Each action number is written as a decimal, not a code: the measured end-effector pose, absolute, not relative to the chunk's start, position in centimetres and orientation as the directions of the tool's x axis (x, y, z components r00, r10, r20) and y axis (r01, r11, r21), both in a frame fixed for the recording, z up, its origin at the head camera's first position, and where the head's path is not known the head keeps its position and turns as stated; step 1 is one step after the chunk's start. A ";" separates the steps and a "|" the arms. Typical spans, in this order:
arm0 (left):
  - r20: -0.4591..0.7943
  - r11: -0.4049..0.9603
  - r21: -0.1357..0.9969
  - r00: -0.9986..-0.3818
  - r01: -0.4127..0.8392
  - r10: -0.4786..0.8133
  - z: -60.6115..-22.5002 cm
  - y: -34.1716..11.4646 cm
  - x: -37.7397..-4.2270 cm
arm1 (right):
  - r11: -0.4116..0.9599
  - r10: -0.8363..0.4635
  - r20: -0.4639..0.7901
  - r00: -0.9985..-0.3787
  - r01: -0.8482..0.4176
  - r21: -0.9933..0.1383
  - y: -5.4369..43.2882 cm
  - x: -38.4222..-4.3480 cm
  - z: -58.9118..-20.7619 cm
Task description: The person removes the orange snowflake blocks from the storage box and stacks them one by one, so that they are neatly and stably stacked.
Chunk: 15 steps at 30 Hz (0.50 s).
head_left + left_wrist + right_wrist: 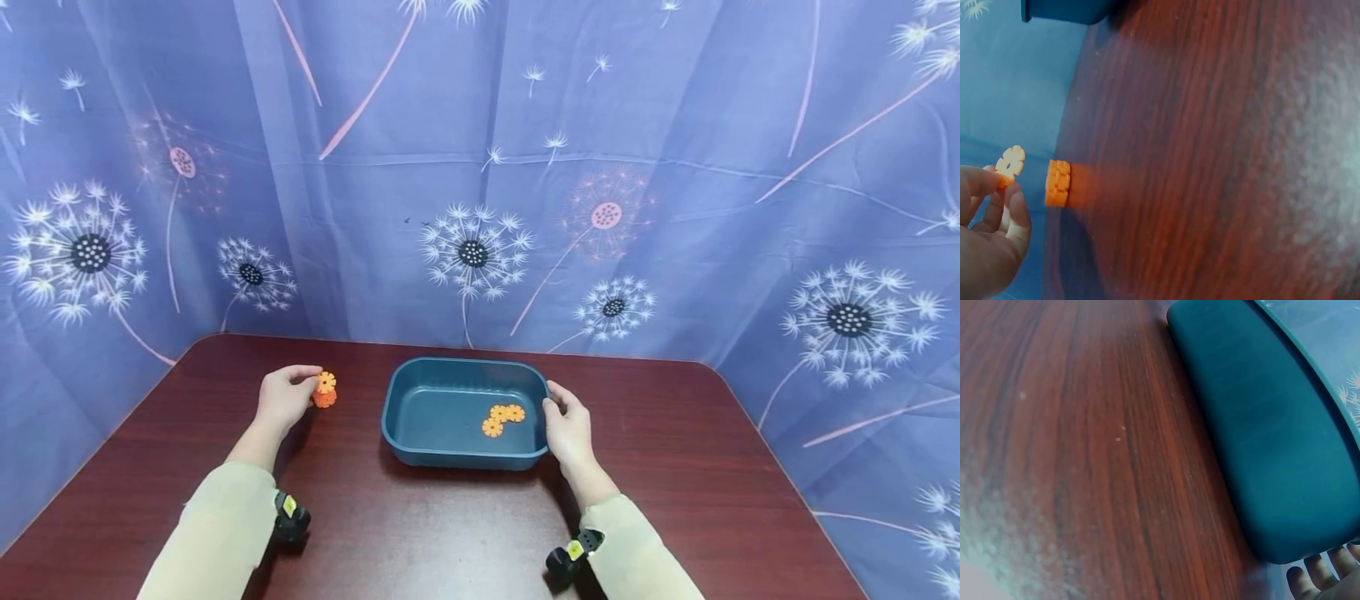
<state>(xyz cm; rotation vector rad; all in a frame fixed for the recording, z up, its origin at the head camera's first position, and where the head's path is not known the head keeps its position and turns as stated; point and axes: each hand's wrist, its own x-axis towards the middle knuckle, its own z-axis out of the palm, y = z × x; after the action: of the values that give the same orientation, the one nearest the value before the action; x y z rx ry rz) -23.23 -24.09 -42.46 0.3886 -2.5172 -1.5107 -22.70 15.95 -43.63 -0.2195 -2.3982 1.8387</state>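
Between its thumb and fingers my left hand (pixel 283 400) pinches a light-orange flower-shaped disc (pixel 1011 161), held raised. Just below it on the table stands a short stack of orange flower discs (pixel 1058 183), apart from the held one in the left wrist view. My right hand (pixel 567 427) grips the right end of a dark teal rectangular tub (pixel 465 457), thumb at the rim. Three light-orange flower discs (pixel 492 427) lie on the tub's floor, toward its right side. The right wrist view shows the tub's outer wall (pixel 1272 431) with fingertips (pixel 1319 572) beside its lower corner.
The dark red wood-grain table (pixel 450 533) reaches back to a blue curtain (pixel 360 208) printed with dandelions. A black wrist camera (pixel 291 518) sits on the left sleeve, another camera (pixel 566 563) on the right. Table surface separates the stack from the tub.
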 end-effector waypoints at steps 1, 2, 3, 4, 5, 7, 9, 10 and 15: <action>0.011 0.435 0.890 -0.947 -0.136 -0.320 -42.6 -24.2 -23.2 | 0.257 0.183 -0.002 -0.983 0.050 -0.965 15.9 -22.7 -43.7; 0.002 0.422 0.895 -0.945 -0.144 -0.326 -42.7 -24.2 -23.1 | 0.256 0.182 -0.007 -0.983 0.054 -0.965 15.9 -22.6 -43.7; -0.009 0.408 0.900 -0.944 -0.151 -0.331 -42.8 -24.3 -23.1 | 0.257 0.181 -0.011 -0.983 0.058 -0.965 15.9 -22.6 -43.7; -0.018 0.396 0.904 -0.942 -0.158 -0.336 -42.9 -24.4 -23.1 | 0.257 0.180 -0.016 -0.984 0.063 -0.964 15.9 -22.6 -43.7; -0.025 0.388 0.907 -0.940 -0.164 -0.340 -42.9 -24.4 -23.0 | 0.257 0.181 -0.020 -0.983 0.067 -0.964 16.0 -22.6 -43.7; -0.038 0.371 0.912 -0.937 -0.174 -0.347 -43.0 -24.6 -23.1 | 0.255 0.181 -0.023 -0.983 0.070 -0.964 16.0 -22.6 -43.8; -0.045 0.362 0.915 -0.936 -0.179 -0.349 -43.1 -24.7 -23.1 | 0.256 0.181 -0.020 -0.983 0.067 -0.964 16.0 -22.6 -43.7; -0.045 0.364 0.914 -0.936 -0.180 -0.350 -43.2 -24.7 -23.2 | 0.256 0.182 -0.019 -0.983 0.066 -0.964 16.0 -22.6 -43.7; -0.051 0.364 0.912 -0.932 -0.190 -0.358 -43.5 -24.9 -23.3 | 0.261 0.179 -0.017 -0.984 0.064 -0.963 15.9 -22.8 -43.7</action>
<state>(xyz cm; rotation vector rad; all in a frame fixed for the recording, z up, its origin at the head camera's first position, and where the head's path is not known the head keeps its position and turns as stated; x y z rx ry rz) -23.31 -24.90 -43.45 0.4985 -2.4618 -1.6141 -22.81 15.94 -43.74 -0.2341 -2.4169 1.8385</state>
